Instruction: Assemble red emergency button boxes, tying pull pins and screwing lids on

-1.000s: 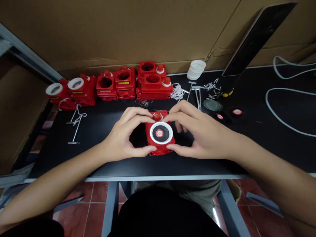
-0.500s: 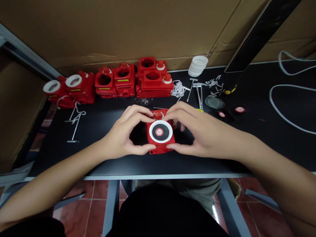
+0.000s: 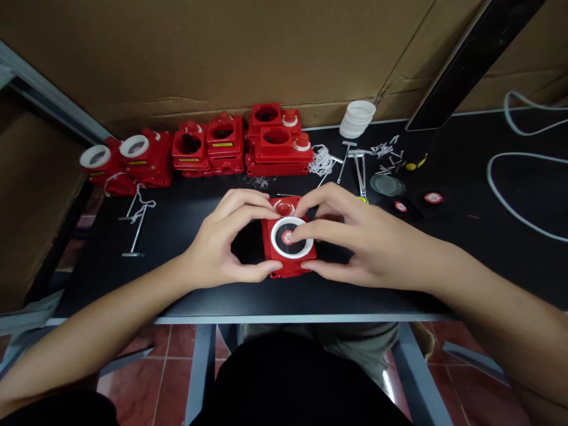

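A red box-shaped housing (image 3: 288, 271) lies on the dark table in front of me. Set in its top is a white ring (image 3: 291, 256), and inside the ring is a black disc (image 3: 279, 234) with a red-and-white centre. My left hand (image 3: 217, 242) grips the housing's left side, thumb at the near edge and fingers at the far end by a red round cap (image 3: 284, 207). On the other side my right hand (image 3: 368, 242) keeps its thumb at the near right corner. One of its fingers reaches over the ring onto the disc's centre.
Several red housings (image 3: 226, 155) line the back. A stack of white rings (image 3: 356, 121) stands behind T-handle tools (image 3: 346, 160), white cord (image 3: 321, 161), small screws (image 3: 384, 149) and clear discs (image 3: 389, 186). Two black discs (image 3: 433, 198) lie at right, another T-handle tool (image 3: 138, 231) at left.
One finger of my right hand has moved from the far end of the housing onto the black disc's centre. My left hand keeps its grip; the housing stays in place.
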Available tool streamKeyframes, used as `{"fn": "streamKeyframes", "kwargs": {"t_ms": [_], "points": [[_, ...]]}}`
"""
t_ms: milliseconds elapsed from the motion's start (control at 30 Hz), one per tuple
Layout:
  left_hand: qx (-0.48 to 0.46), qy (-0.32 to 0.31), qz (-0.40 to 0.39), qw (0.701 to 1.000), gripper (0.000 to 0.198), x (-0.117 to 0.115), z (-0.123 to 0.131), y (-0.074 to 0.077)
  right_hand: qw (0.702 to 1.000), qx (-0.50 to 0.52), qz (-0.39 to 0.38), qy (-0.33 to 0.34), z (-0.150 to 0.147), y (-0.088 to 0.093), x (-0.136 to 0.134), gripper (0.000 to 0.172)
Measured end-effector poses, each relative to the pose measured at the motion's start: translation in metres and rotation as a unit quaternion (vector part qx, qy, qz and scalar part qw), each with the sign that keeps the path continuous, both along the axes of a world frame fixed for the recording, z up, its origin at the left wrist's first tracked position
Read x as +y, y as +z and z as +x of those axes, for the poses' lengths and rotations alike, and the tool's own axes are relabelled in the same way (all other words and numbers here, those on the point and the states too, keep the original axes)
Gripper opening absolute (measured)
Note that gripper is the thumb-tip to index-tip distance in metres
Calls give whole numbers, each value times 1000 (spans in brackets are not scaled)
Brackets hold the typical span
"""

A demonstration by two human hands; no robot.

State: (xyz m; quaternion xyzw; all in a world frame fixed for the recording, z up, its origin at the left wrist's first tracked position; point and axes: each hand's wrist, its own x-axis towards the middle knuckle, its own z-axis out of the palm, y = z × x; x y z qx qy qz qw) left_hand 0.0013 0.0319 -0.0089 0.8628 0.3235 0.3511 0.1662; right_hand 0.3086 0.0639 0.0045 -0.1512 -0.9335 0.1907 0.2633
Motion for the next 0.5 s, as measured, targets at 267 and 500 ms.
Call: {"fn": "streamKeyframes", "kwargs": {"t_ms": [267, 500], "points": [[-12, -10, 2, 1000, 59, 1, -2, -3, 1000, 2, -7, -3, 0, 0, 0, 26], [-16, -10, -4, 1000, 59, 1, -2, -4, 1000, -5, -7, -4, 0, 1, 0, 29]]}}
